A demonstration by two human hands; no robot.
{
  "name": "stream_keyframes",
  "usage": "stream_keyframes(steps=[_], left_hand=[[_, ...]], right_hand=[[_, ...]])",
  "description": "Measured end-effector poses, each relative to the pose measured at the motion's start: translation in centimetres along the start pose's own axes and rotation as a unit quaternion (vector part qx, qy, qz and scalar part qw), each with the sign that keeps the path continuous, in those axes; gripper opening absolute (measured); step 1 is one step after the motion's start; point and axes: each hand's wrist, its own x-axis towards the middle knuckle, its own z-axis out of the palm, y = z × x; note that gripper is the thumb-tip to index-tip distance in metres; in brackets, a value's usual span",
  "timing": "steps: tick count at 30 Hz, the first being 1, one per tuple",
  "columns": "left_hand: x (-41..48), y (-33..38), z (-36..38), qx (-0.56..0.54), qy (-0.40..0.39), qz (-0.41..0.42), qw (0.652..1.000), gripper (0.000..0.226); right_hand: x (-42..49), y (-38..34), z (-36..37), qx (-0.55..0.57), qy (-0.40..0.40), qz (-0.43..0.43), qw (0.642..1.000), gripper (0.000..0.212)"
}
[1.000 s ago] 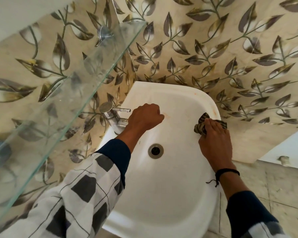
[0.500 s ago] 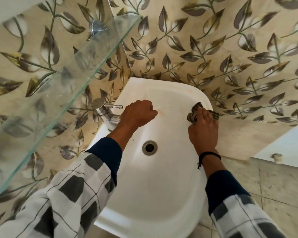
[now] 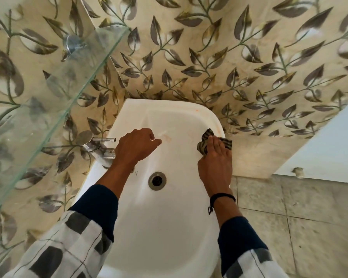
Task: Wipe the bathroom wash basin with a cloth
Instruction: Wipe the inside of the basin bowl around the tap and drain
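A white wash basin [image 3: 169,227] fills the middle of the head view, its round metal drain [image 3: 157,181] near the centre. My right hand [image 3: 214,165] lies flat on a striped brown cloth [image 3: 206,137], pressing it against the basin's right rim. My left hand [image 3: 134,147] hovers in a loose fist over the bowl's left side, just in front of the chrome tap [image 3: 97,146], with nothing in it. Faint orange stains [image 3: 167,138] mark the bowl between my hands.
A glass shelf [image 3: 48,93] juts out at the upper left, above the tap. Leaf-patterned tiles [image 3: 219,63] cover the wall behind the basin. Grey floor tiles [image 3: 301,217] lie to the right, below a white panel [image 3: 333,149].
My right hand and the cloth have shifted only slightly along the right rim. The left fist stays by the tap. The view has drifted a little.
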Motion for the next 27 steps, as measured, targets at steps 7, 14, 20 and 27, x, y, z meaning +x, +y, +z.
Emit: stream_keyframes(steps=[7,14,20,27], left_hand=[[0.1,-0.4,0.6,0.001,0.036,-0.013,0.999,0.047],[-0.1,-0.4,0.5,0.005,0.055,-0.011,0.998,0.048],[-0.4,-0.2,0.1,-0.005,0.049,-0.020,0.999,0.046],[-0.6,0.2,0.0,-0.002,0.057,-0.022,0.998,0.045]], right_hand=[[0.2,0.6,0.6,0.001,-0.005,-0.006,1.000,0.064],[3.2,1.0,0.6,0.005,-0.016,-0.040,0.999,0.061],[0.4,1.5,0.3,0.006,-0.011,-0.046,0.999,0.062],[6.9,0.7,-0.2,0.013,-0.039,-0.082,0.996,0.064]])
